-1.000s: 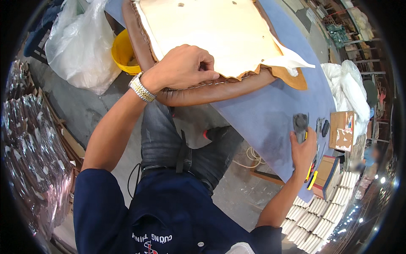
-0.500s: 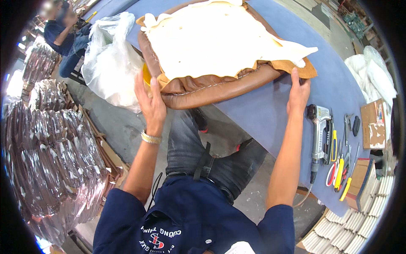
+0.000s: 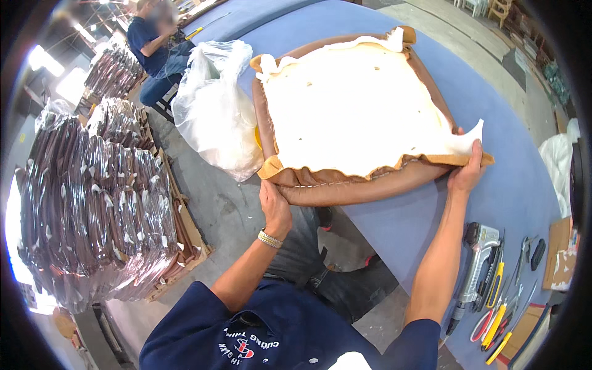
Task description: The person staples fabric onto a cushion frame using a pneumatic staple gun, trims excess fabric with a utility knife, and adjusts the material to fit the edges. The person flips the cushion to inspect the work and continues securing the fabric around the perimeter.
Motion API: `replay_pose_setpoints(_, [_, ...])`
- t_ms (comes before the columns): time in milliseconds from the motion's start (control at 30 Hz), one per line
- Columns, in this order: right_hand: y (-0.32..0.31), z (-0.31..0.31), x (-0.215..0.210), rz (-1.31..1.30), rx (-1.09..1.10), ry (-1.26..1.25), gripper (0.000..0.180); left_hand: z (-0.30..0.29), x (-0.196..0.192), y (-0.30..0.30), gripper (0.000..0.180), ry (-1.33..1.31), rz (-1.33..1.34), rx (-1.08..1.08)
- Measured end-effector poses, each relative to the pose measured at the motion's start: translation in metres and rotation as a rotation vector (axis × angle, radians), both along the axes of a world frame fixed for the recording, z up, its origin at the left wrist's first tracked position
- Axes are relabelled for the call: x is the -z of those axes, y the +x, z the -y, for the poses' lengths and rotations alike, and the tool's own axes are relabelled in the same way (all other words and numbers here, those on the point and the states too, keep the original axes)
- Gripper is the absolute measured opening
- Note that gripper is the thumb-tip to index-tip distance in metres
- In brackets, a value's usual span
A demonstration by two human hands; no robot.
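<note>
The cushion (image 3: 361,111) is lying on the blue table (image 3: 401,222), its near-left corner jutting past the table's near edge. The left hand (image 3: 275,213) is touching that corner, half curled; its fingertips are hiding, so I cannot tell whether it is gripping. The right hand (image 3: 467,176) is clasping the near-right corner, thumb on top. With one corner overhanging, the cushion could be tipping off the edge if the left hand were slipping; hard pulling at the right could be straining the flap (image 3: 488,159) or the stitching (image 3: 333,184). The brown leather (image 3: 370,192) is bulging smoothly around a rounded square; the white lining (image 3: 320,132) is curling at its borders, the tan flap looking like suede.
</note>
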State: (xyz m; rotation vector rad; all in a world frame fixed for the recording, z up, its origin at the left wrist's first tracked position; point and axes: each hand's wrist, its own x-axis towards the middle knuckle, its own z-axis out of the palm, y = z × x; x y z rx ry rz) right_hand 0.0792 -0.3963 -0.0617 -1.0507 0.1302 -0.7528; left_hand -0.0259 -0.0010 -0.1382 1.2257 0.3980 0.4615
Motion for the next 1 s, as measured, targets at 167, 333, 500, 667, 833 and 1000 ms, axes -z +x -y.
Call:
replay_pose_setpoints(167, [-0.055,-0.003,0.002,-0.122,0.098,-0.186,0.04,-0.033,0.003,0.004,0.044,0.011,0.053,0.108])
replay_pose_setpoints(333, [-0.145,-0.048,0.013,-0.205,0.089,-0.435,0.043,-0.065,-0.067,0.009,0.045,-0.553,-0.08,0.121])
replay_pose_setpoints(500, [-0.153,-0.055,0.014,-0.222,0.242,-0.24,0.049,-0.049,-0.129,0.018,0.046,-0.676,0.18,0.223])
replay_pose_setpoints(667, [-0.138,-0.073,0.021,-0.138,0.349,-0.031,0.04,0.023,-0.23,0.023,0.078,-0.125,0.649,0.165])
replay_pose_setpoints(833, [-0.146,-0.053,0.036,-0.101,0.221,0.124,0.044,0.102,-0.282,0.022,0.102,0.166,0.999,0.314])
replay_pose_setpoints(1000, [-0.151,-0.058,0.021,-0.011,0.212,0.309,0.047,0.18,-0.277,0.012,0.117,0.203,1.108,0.517])
